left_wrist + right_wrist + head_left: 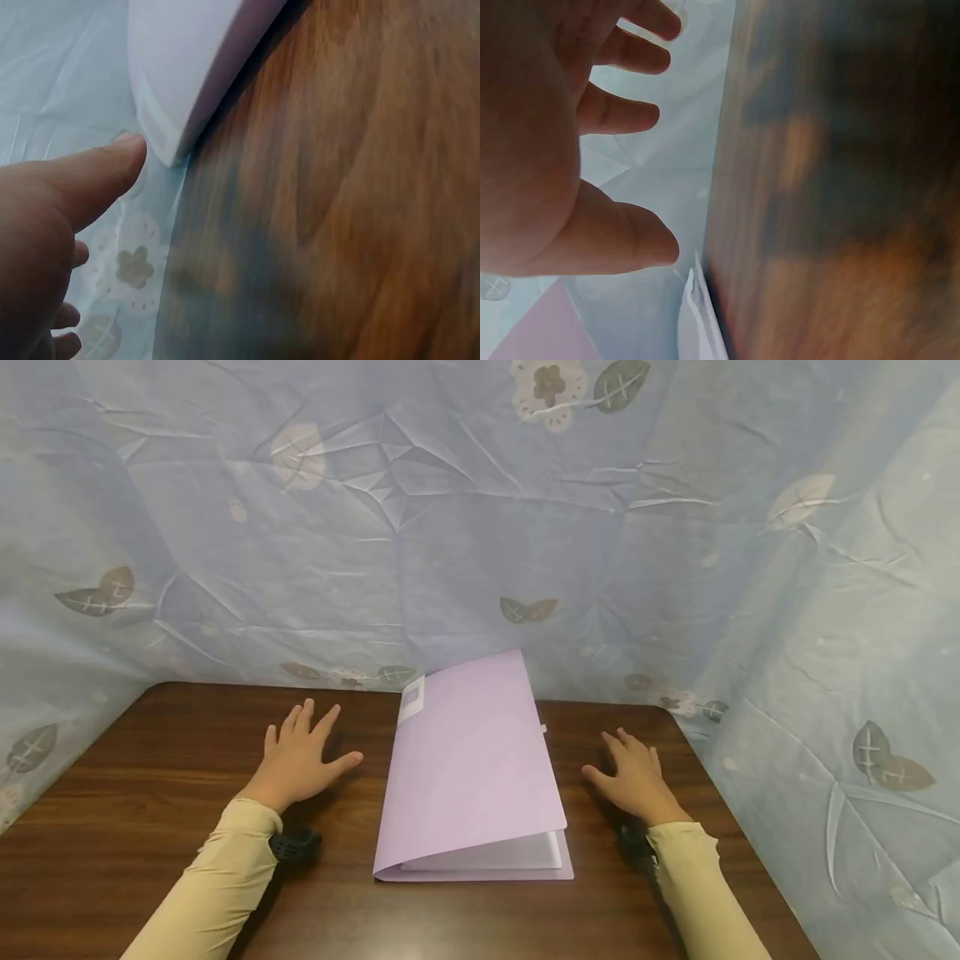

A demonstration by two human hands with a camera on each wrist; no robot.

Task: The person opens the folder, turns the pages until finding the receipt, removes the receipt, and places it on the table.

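Observation:
A light purple folder (472,760) lies on the brown wooden table with its spine to the left. Its front cover stands partly lifted, and white pages (487,853) show inside along the near edge. A white label (411,699) sits at the spine's far end. To the folder's left my left hand (300,760) is held with fingers spread, apart from it. My right hand (633,777) is on the other side, fingers extended and holding nothing. In the left wrist view the folder (180,67) rises beyond the thumb; in the right wrist view its white pages (697,322) appear below the thumb.
The wooden table (187,760) has rounded far corners. A pale blue curtain (465,552) with leaf and flower prints hangs right behind it and along both sides. Dark wrist devices (296,845) are strapped under both yellow sleeves (217,885).

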